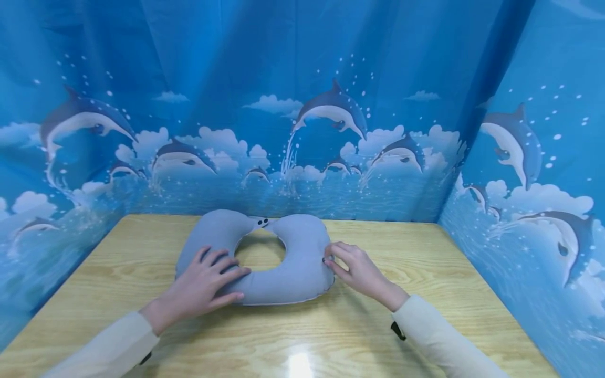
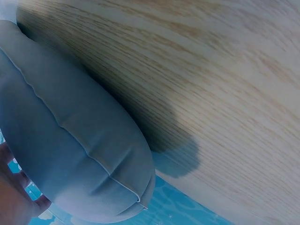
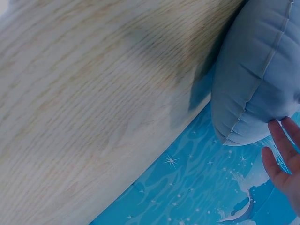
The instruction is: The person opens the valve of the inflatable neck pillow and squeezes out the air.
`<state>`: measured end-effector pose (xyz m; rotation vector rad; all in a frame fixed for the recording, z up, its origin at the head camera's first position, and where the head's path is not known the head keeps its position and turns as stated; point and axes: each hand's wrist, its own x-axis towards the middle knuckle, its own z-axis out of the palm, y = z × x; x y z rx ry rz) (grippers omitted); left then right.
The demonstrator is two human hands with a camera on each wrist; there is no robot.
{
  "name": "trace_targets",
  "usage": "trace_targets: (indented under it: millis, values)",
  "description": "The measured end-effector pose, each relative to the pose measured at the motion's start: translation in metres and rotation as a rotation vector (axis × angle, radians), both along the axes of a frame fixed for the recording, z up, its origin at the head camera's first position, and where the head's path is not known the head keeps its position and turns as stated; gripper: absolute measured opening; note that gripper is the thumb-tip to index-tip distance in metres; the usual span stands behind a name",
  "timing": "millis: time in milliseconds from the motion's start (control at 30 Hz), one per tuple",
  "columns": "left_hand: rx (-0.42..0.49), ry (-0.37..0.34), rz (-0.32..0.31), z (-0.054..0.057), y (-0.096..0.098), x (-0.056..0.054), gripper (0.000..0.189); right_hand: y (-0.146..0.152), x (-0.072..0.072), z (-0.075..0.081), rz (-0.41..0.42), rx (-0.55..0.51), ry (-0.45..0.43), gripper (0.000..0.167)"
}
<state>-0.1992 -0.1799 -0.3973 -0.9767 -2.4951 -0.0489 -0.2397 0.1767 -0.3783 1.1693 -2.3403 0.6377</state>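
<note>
A grey U-shaped neck pillow point(image 1: 302, 247) lies plump on the wooden table, its two ends meeting at the back by a strap with dark snaps point(image 1: 262, 222). Spread over the pillow's left front is my left hand point(image 1: 200, 283), its fingers resting on the cloth. At the pillow's right side, my right hand point(image 1: 356, 268) pinches a small dark valve point(image 1: 325, 260) between thumb and forefinger. The right wrist view shows other fingers point(image 3: 280, 140) of that hand against the pillow's side point(image 3: 262, 70). In the left wrist view, the seamed pillow edge point(image 2: 84, 140) hides much of the left hand.
The wood-grain table point(image 1: 264, 341) extends around the pillow. A blue curtain point(image 1: 227, 105) printed with dolphins and clouds hangs behind it and along both sides. Pale sleeves point(image 1: 439, 336) cover both forearms.
</note>
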Motion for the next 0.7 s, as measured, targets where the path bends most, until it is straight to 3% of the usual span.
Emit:
trace_targets:
  millis: [400,700]
  values:
    - [-0.008,-0.014,0.011,0.0023,0.0009,0.0016,0.048,0.0021,-0.0051,-0.005,0.04,-0.042,0.043,0.013]
    - [-0.015,-0.022,0.016,0.0028,0.0,0.0019,0.048,0.0023,-0.0051,-0.0055,0.047,-0.104,-0.022,0.01]
